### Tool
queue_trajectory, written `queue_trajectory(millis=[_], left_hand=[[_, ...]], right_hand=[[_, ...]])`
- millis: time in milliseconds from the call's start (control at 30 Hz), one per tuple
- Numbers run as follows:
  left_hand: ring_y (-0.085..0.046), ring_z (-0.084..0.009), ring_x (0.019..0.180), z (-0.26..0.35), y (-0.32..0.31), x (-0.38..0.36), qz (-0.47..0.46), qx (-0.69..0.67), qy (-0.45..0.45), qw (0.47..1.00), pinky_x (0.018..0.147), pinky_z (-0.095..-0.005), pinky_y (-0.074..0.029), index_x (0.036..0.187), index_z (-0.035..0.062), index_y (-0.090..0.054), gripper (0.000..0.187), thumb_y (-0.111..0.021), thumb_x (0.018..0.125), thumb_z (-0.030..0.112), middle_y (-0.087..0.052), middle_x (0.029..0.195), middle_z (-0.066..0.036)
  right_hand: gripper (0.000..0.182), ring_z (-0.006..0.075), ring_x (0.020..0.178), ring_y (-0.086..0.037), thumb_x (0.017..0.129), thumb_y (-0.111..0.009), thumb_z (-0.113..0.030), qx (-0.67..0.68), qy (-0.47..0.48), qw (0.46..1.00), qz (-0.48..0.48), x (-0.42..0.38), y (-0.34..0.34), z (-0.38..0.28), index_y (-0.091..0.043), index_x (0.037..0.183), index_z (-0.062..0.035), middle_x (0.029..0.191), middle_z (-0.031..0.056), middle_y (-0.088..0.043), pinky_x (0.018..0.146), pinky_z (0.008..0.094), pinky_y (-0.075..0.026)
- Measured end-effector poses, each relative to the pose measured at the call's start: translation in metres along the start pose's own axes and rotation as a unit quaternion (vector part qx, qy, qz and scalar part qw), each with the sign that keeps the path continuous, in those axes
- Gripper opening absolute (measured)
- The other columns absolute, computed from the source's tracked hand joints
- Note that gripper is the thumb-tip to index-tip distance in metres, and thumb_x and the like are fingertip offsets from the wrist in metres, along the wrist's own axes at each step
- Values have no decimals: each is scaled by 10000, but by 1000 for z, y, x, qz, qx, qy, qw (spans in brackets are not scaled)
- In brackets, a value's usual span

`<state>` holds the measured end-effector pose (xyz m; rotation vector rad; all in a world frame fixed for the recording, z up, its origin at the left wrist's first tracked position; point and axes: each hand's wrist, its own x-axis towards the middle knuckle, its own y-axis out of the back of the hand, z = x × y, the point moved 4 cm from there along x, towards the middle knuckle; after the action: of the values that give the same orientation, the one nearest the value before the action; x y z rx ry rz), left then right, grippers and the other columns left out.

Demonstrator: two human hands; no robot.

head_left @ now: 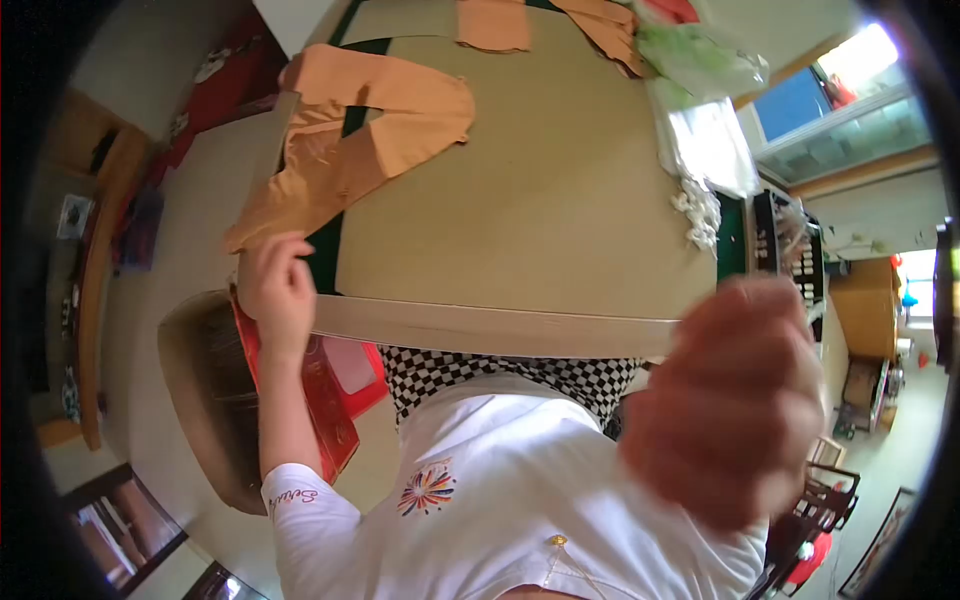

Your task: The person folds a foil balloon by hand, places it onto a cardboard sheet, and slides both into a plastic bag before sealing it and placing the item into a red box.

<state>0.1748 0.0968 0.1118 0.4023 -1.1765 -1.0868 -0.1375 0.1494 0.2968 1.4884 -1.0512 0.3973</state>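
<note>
Orange-brown fabric [420,105] lies in a curved, folded shape on the left of the cardboard-covered table [540,200]. My left hand [280,280] is at the table's left front edge, by the lower end of this fabric, its fingers curled; whether it grips anything is hidden. Close to the camera on the right, my right hand [735,400] is raised and blurred, its fingers folded into a fist. Anything inside it cannot be made out. More orange fabric pieces [494,25] lie at the table's far edge.
Clear plastic bags [705,145] and a bunch of white strings [699,214] lie at the table's right side. A black rack with small spools [800,250] stands beyond it. Below left are an open cardboard box [205,400] and a red box [325,410].
</note>
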Motion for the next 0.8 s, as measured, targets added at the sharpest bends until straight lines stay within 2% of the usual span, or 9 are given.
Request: queue_trajectory(millis=[100,333,400,467,600,667,733,800], left_hand=[[-605,-285,982,42,-57,-2,-44,-81,-50,994,853,-382,-491,850,44,-618,186,-564,734,-92,-649,976,-96],[-566,-298,1128,84,-138,-19,-93,-138,-64,984,960,-396,-475,1025,47,-645,215,-607,821,-7,-623,1150,-121],[-549,-297,1183,88,-146,-27,-101,-126,-67,985,978,-386,-473,1080,53,-644,243,-606,845,5,-603,1215,-126],[-537,-308,1193,87,-149,-28,-103,-129,-75,983,984,-396,-468,1096,51,-640,262,-614,839,7,-591,1231,-129],[-537,-315,1183,86,-150,-29,-107,-146,-64,981,988,-411,-460,1098,50,-638,271,-622,831,9,-590,1225,-133],[-538,-309,1183,87,-148,-27,-107,-138,-71,982,988,-411,-457,1094,56,-642,264,-619,834,14,-591,1224,-126],[-538,-305,1181,87,-145,-27,-105,-126,-74,984,987,-409,-455,1089,61,-646,256,-616,838,21,-593,1223,-121],[-538,-300,1180,88,-145,-27,-104,-116,-77,985,986,-404,-454,1083,64,-649,247,-613,842,28,-595,1220,-115]], right_hand=[[161,205,701,-590,629,-655,-102,-18,15,999,27,8,7,-33,-619,784,-73,793,41,-608,651,358,-516],[170,170,676,-546,617,-669,-167,-56,-60,994,76,22,10,-40,-594,761,-116,760,-2,-558,570,292,-493],[175,160,668,-534,613,-673,-186,-64,-88,990,86,23,11,-46,-587,755,-129,751,-14,-544,547,273,-486],[148,158,662,-532,626,-652,-177,-68,-72,992,84,23,11,-43,-584,743,-117,746,-14,-543,538,263,-477],[108,153,666,-534,638,-632,-158,-31,6,998,58,21,11,-25,-585,725,-112,745,-17,-541,540,251,-474],[93,154,676,-536,645,-631,-152,-30,-5,998,51,21,9,-24,-586,715,-113,750,-20,-540,556,245,-476],[78,158,689,-539,658,-634,-151,-62,-57,995,56,21,9,-41,-586,705,-113,758,-24,-539,584,238,-479],[106,155,707,-536,691,-651,-170,-41,-36,999,2,25,21,-38,-596,766,-119,788,-26,-545,616,257,-486]])
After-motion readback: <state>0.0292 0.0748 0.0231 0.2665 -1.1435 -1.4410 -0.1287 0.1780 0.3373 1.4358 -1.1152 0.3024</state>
